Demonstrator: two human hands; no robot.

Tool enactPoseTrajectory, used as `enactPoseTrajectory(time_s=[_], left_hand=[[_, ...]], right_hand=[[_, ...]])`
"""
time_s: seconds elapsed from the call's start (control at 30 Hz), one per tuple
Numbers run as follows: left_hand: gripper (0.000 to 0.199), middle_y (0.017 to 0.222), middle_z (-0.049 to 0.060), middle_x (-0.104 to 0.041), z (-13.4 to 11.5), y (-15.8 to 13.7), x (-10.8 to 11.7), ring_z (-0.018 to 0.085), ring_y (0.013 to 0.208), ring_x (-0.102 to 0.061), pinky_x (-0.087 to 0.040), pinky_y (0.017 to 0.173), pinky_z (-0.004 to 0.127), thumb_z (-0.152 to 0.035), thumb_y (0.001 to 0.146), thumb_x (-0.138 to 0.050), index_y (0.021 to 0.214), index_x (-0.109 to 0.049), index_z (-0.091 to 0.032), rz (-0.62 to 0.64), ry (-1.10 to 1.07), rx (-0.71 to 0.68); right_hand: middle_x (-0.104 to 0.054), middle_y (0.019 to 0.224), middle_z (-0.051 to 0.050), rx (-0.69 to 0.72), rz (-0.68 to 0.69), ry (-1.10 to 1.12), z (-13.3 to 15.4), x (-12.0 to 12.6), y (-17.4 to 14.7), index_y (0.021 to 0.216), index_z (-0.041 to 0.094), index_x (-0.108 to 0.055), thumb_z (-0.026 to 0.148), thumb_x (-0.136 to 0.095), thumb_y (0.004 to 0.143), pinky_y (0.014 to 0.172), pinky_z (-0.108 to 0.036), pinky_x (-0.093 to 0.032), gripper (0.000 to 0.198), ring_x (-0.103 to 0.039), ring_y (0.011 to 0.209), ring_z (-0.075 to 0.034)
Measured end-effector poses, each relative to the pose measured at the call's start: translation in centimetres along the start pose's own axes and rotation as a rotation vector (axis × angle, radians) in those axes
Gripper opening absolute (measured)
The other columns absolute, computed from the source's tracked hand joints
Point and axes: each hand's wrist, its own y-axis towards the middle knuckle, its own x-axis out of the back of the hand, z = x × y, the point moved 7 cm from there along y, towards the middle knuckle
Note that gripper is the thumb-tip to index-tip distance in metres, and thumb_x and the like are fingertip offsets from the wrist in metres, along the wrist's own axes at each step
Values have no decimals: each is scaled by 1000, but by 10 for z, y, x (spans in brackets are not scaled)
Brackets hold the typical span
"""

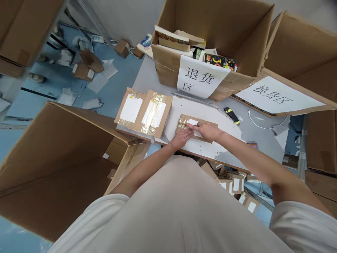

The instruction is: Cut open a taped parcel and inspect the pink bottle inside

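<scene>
Taped pkg. [181, 125] on bench [231, 135] is touched by L hand [183, 138] & R hand [209, 131]; grip, if any, can't be told.

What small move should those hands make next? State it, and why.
Probably press the small box steady with the left hand: the right hand reaches to the shiny tape at its end, and the left hand lies close by.

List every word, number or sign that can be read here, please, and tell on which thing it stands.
"退货区": on the sheet of the box of books.
"换货区": on the sheet of the right box.
"3", it seems, on the black book; the rest is unclear.
Too small or blurred: labels on the small parcel and two left parcels.
</scene>
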Motion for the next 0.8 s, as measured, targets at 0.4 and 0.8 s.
enactPoseTrajectory(time_s=[0.4,0.8], left_hand=[[34,129,14,-61,2,0,-4,21,131,-47,-44,108,44,-10,96,-36,123,-56,-12,9,33,-33],[36,130,15,-59,5,2,-5,20,132,-46,-43,108,46,-9,95,-35,124,-55,-13,49,-31,-6]], right_hand=[[-58,108,-10,-8,-8,93,-3,-11,1,152,37,-10,10,-39,88,70,-27,-38,76,-63,77,-19],[-59,103,-8,6,-24,61,-5,-8,6,152,36,-12,5,-33,87,65,-24,-37,75,-62,75,-17]])
